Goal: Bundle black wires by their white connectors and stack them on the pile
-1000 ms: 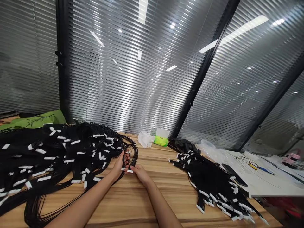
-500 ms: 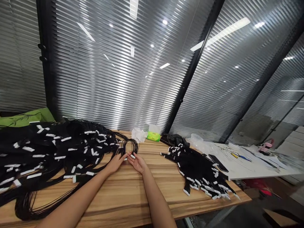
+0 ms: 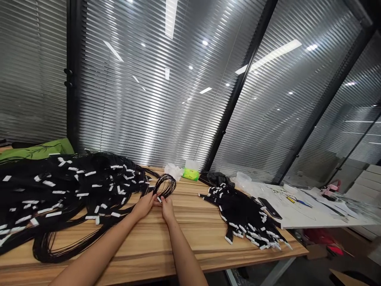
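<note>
Over the wooden table (image 3: 184,230) both my hands meet at a looped bundle of thin black cables (image 3: 167,183) that arches above the fingers. My left hand (image 3: 145,205) is closed around the bundle's lower left side. My right hand (image 3: 166,207) pinches the bundle's near end, where a small white tag (image 3: 159,199) shows; the exact finger grip is partly hidden. Just left of my hands spreads a large pile of black cables with white tags (image 3: 98,178). A second heap of black cables with white ends (image 3: 244,214) lies to the right.
Behind the hands are crumpled white tissue (image 3: 173,171) and a green tissue pack (image 3: 191,174). A black phone (image 3: 270,208) lies right of the second heap, by a white table (image 3: 297,216) with tools and papers. Green cloth (image 3: 44,149) sits at the far left.
My right hand has turned from palm-up with fingers spread to a pinch close against my left hand. The cable loop now stands wider, and the view has shifted slightly.
</note>
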Demonstrator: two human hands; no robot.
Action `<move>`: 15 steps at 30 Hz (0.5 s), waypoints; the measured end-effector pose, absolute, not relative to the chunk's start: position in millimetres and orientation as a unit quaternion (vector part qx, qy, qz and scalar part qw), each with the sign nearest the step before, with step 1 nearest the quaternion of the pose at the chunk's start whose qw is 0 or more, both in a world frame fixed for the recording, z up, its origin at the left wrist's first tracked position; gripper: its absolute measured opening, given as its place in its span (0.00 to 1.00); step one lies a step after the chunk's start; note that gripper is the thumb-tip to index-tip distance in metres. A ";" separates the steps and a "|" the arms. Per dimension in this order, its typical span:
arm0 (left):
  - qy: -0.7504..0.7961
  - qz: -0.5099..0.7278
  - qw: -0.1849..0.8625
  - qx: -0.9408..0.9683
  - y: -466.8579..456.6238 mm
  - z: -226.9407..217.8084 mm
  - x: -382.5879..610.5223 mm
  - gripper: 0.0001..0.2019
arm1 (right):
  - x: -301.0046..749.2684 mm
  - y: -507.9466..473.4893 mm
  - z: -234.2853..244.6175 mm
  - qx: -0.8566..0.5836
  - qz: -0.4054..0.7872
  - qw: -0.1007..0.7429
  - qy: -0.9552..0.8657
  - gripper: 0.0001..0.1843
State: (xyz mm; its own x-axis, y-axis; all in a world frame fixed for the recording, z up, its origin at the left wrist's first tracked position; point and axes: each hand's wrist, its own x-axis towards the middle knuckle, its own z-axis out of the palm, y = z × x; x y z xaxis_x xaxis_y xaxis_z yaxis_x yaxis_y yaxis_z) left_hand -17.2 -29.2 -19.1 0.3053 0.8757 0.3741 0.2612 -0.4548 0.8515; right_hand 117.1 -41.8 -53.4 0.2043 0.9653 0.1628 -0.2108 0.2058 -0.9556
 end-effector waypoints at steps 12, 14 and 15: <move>0.369 0.456 0.395 0.707 -27.6 -22.0 -26.9 0.22 | 120.1 -60.9 -48.4 -0.420 0.467 0.611 -0.482 0.22; 0.354 0.449 0.417 0.706 -26.7 -19.7 -29.0 0.26 | 118.1 -66.2 -43.7 -0.404 0.482 0.590 -0.506 0.26; 0.347 0.443 0.427 0.708 -26.7 -18.7 -30.1 0.28 | 117.7 -68.8 -41.3 -0.395 0.491 0.579 -0.517 0.28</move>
State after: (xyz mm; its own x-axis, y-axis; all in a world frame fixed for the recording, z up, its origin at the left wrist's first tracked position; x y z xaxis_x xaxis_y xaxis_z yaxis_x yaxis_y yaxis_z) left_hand -30.1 -26.7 -18.7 0.3670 0.8695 0.3305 0.1121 -0.3940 0.9122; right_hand 117.7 -68.8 -41.3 -0.0168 0.9774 0.2109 -0.1597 0.2056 -0.9655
